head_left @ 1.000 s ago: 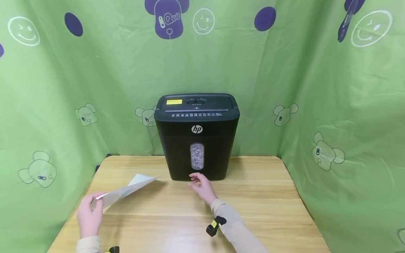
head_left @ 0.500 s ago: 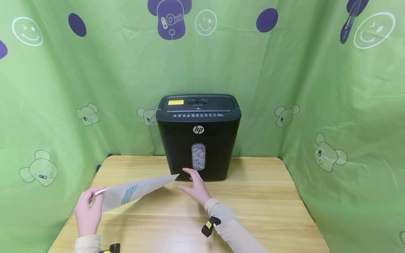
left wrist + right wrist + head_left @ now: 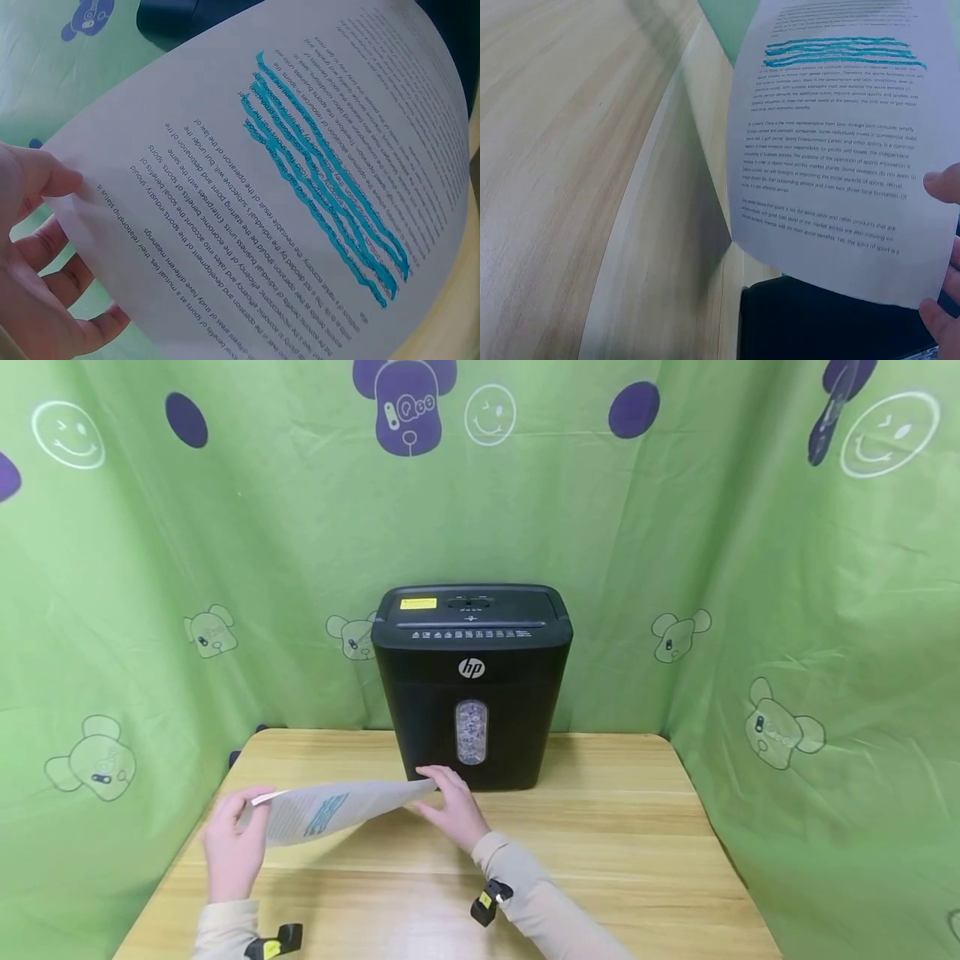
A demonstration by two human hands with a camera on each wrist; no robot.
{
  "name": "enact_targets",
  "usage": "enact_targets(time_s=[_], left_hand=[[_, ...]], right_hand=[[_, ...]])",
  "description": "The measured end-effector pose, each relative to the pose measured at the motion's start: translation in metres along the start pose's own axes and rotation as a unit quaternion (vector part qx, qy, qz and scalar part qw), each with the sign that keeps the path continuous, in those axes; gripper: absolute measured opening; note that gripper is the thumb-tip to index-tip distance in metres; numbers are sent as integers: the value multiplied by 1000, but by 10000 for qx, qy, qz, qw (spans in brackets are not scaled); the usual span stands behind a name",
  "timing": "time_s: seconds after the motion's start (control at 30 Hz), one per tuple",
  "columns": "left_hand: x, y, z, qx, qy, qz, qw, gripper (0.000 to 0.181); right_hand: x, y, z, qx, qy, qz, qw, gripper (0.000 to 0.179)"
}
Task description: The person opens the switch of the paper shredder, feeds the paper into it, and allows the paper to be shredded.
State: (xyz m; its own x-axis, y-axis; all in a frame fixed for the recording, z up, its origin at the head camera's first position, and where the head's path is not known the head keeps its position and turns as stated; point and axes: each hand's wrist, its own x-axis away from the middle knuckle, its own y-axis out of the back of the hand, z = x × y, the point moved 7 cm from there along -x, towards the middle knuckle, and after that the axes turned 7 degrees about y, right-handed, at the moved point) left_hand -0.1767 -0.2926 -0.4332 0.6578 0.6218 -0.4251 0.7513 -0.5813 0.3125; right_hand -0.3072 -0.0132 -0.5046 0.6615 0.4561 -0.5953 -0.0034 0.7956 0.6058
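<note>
A printed sheet of paper (image 3: 352, 810), bowed and marked with turquoise scribbled lines, is held above the table. My left hand (image 3: 236, 843) pinches its left edge; the left wrist view shows the fingers (image 3: 45, 244) beside that edge. At the sheet's right end is my right hand (image 3: 453, 810), thumb and forefinger apart with the paper's corner between them. In the right wrist view, the thumb (image 3: 943, 185) overlaps the sheet and a fingertip meets its corner. Behind stands a black HP paper shredder (image 3: 427, 710), shreds showing through its window.
The shredder is at the far edge of the wooden table (image 3: 622, 843), its top bearing a slot and a yellow label (image 3: 417, 604). Green patterned curtains (image 3: 300, 527) enclose the back and both sides. A small black device is strapped to each wrist.
The sheet has swung rightward and flattened toward the right hand. My left hand has moved slightly right and up. My right hand has moved left to meet the sheet's end.
</note>
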Motion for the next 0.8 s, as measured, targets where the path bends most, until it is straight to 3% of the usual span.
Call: enact_targets(time_s=[0.17,0.5,0.8], left_hand=[[1,-10,-10,144,-220,68,9996,10],[6,-30,-38,133,-995,166,9948,13],[4,-31,-42,177,-1030,221,9943,13]], right_hand=[[0,3,5,318,189,-118,9992,37],[3,9,9,474,341,-472,9972,11],[7,17,0,43,176,-904,9957,6]])
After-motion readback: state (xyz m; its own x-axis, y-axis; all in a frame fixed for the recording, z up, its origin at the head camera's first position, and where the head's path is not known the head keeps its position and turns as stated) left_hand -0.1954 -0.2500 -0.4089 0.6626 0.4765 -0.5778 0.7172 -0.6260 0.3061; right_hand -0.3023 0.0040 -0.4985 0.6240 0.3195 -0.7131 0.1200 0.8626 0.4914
